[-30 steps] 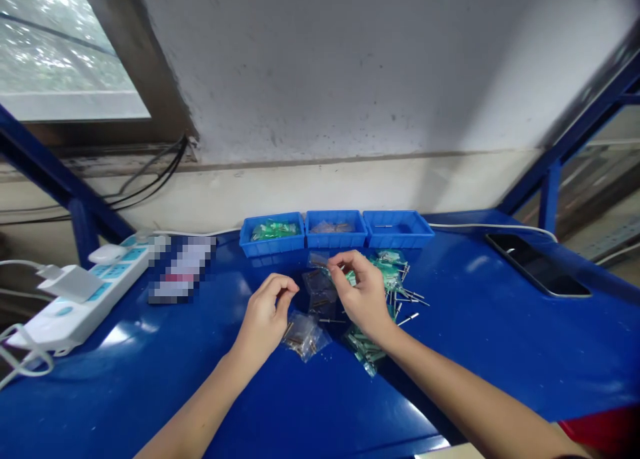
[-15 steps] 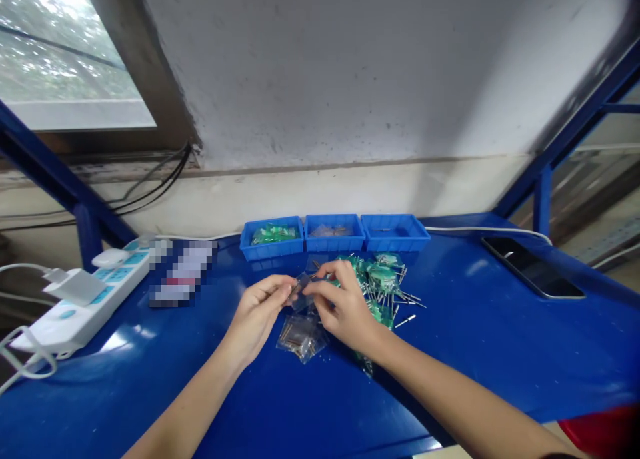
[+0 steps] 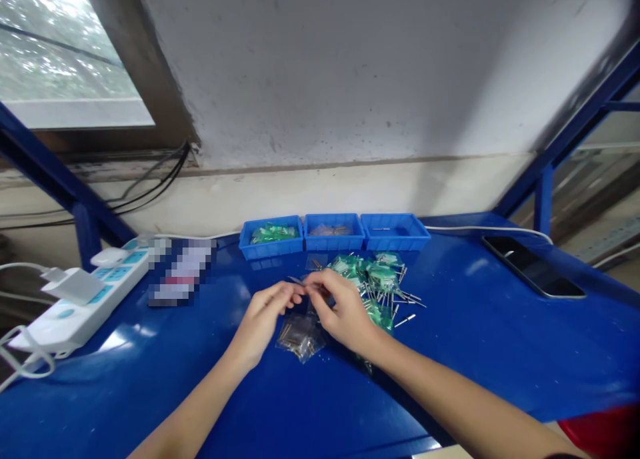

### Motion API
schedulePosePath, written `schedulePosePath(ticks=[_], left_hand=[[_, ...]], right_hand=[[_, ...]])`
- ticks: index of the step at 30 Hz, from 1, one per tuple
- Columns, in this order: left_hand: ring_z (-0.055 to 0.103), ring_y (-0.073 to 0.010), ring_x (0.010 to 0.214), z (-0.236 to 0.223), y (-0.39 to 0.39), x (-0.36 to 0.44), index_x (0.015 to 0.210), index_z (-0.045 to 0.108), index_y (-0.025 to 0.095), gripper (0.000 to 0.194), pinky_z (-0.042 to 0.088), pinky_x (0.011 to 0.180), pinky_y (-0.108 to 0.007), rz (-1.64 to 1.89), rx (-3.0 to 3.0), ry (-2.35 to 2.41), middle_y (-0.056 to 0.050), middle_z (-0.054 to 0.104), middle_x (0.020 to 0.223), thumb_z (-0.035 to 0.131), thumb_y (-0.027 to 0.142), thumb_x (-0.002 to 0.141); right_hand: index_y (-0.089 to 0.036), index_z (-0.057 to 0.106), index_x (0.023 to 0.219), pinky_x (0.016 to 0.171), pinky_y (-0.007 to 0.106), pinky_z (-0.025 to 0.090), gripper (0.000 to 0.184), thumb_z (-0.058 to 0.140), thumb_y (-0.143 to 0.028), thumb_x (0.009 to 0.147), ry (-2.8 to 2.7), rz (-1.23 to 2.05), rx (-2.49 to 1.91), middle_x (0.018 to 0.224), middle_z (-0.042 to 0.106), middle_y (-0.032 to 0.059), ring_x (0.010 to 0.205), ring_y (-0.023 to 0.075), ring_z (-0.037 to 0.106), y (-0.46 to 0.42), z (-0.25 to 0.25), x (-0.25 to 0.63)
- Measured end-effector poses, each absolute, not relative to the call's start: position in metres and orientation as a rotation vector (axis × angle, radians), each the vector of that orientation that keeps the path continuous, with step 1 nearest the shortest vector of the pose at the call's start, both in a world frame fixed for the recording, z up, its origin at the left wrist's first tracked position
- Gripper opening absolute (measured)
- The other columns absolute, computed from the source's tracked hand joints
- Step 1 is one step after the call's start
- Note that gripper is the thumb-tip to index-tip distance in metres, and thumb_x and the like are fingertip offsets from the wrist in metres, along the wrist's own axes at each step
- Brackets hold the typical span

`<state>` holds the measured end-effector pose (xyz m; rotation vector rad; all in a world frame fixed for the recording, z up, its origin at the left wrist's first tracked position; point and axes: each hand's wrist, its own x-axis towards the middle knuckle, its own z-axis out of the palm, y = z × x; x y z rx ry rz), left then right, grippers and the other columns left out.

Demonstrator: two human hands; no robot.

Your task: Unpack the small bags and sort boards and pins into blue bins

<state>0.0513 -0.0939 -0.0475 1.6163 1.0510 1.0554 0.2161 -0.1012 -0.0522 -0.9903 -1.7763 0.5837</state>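
My left hand and my right hand meet over the blue table, fingers pinched together on a small clear plastic bag held between them. Just below the fingertips lies a clear bag of small metal pins. To the right of my right hand sits a heap of green packets with several loose metal pins sticking out.
Three small blue trays stand in a row at the back: left with green packets, middle, right. A white power strip with plugs lies far left, a phone with a white cable far right.
My right hand came left from the heap with a small clear bag and met my left hand. Both hands now pinch it a little lower, above the pin bag.
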Motion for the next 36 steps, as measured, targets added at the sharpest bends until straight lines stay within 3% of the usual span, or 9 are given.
schedulePosePath(ticks=[3,6,10,12,15,18,27,31,36], left_hand=[[0.053,-0.0154,0.064,-0.049,-0.091,0.049,0.082,0.065,0.014,0.047,0.043,0.057,-0.027,1.045,1.340,1.035,-0.007,0.060,0.072,0.037,0.050,0.091],[0.055,-0.0153,0.067,-0.051,-0.090,0.049,0.083,0.064,0.015,0.027,0.044,0.061,-0.025,1.078,1.441,1.133,-0.004,0.062,0.074,0.058,0.042,0.083],[0.058,-0.0160,0.071,-0.055,-0.091,0.050,0.090,0.066,0.019,0.015,0.046,0.065,-0.027,1.223,1.836,1.288,-0.004,0.065,0.084,0.059,0.030,0.083],[0.058,-0.0168,0.075,-0.055,-0.093,0.050,0.092,0.067,0.021,0.014,0.047,0.068,-0.028,1.285,2.120,1.319,-0.004,0.065,0.086,0.056,0.024,0.084],[0.058,-0.0197,0.089,-0.051,-0.097,0.052,0.101,0.066,0.022,0.022,0.047,0.082,-0.034,1.272,2.413,1.238,-0.005,0.064,0.094,0.050,0.017,0.087],[0.055,-0.0224,0.099,-0.047,-0.102,0.053,0.111,0.060,0.022,0.026,0.046,0.088,-0.038,1.100,2.473,1.211,-0.008,0.060,0.106,0.049,0.021,0.088],[0.052,-0.0254,0.098,-0.048,-0.116,0.068,0.104,0.063,0.025,0.021,0.041,0.081,-0.041,0.666,2.564,1.208,-0.006,0.061,0.103,0.059,0.029,0.084],[0.051,-0.0241,0.095,-0.054,-0.122,0.080,0.096,0.064,0.023,0.013,0.037,0.077,-0.039,0.544,2.663,1.281,-0.005,0.062,0.097,0.056,0.023,0.086],[0.054,-0.0221,0.088,-0.056,-0.116,0.077,0.084,0.060,0.020,0.012,0.038,0.076,-0.037,0.580,2.615,1.296,-0.003,0.064,0.085,0.049,0.020,0.089]], right_hand=[[-0.022,0.062,0.095,0.074,0.030,0.046,0.025,0.045,-0.008,0.082,-1.919,0.415,-0.888,0.091,0.056,0.0057,0.083,0.0166,0.054,-0.098,-0.055,0.220],[-0.023,0.064,0.096,0.078,0.032,0.047,0.033,0.046,-0.003,0.076,-1.918,0.429,-0.912,0.103,0.050,0.0077,0.096,0.0187,0.052,-0.096,-0.055,0.221],[-0.021,0.067,0.086,0.091,0.037,0.043,0.022,0.053,-0.009,0.074,-1.757,0.667,-1.047,0.107,0.047,0.0079,0.108,0.0208,0.048,-0.096,-0.049,0.220],[-0.019,0.066,0.078,0.088,0.036,0.044,0.012,0.054,-0.020,0.080,-1.675,0.817,-1.097,0.097,0.052,0.0064,0.100,0.0195,0.053,-0.095,-0.046,0.219],[-0.018,0.062,0.069,0.064,0.028,0.047,0.025,0.052,-0.033,0.085,-1.603,0.859,-1.160,0.073,0.057,0.0020,0.068,0.0143,0.055,-0.092,-0.042,0.218],[-0.019,0.060,0.072,0.051,0.025,0.042,0.018,0.053,-0.029,0.085,-1.532,0.523,-1.116,0.061,0.058,-0.0007,0.054,0.0122,0.051,-0.085,-0.029,0.228],[-0.021,0.056,0.099,0.076,0.034,0.043,0.013,0.053,-0.024,0.087,-1.393,-0.530,-1.082,0.091,0.058,0.0081,0.084,0.0189,0.053,-0.048,0.020,0.288],[-0.018,0.059,0.110,0.079,0.040,0.044,0.026,0.053,-0.025,0.086,-1.793,-0.388,-1.361,0.100,0.058,0.0121,0.093,0.0253,0.053,-0.049,-0.024,0.276],[-0.018,0.062,0.096,0.075,0.035,0.044,0.017,0.048,-0.025,0.090,-2.076,0.087,-1.169,0.080,0.064,0.0053,0.078,0.0197,0.055,-0.075,-0.053,0.253]])
